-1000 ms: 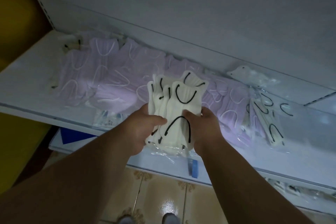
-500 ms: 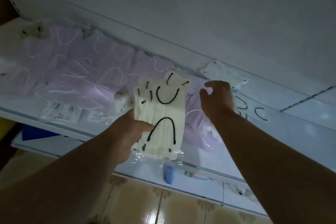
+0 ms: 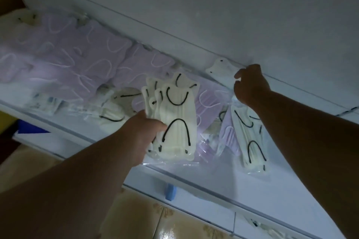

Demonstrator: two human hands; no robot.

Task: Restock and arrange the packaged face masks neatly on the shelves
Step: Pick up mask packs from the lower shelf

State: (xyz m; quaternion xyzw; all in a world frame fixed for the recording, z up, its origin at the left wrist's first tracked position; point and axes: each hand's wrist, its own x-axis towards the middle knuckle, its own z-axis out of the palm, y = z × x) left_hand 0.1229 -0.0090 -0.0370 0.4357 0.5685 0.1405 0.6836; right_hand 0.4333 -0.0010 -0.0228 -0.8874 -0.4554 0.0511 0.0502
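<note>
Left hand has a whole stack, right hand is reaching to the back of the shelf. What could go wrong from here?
1. The left hand grips the fanned cream mask stack from one side only; packs may slide out.
2. The white pack under the right forearm overhangs the shelf edge; a brush could knock it off.
3. The right hand reaches for the lone pack at the back wall; whether it has a grip yet is unclear.
</note>
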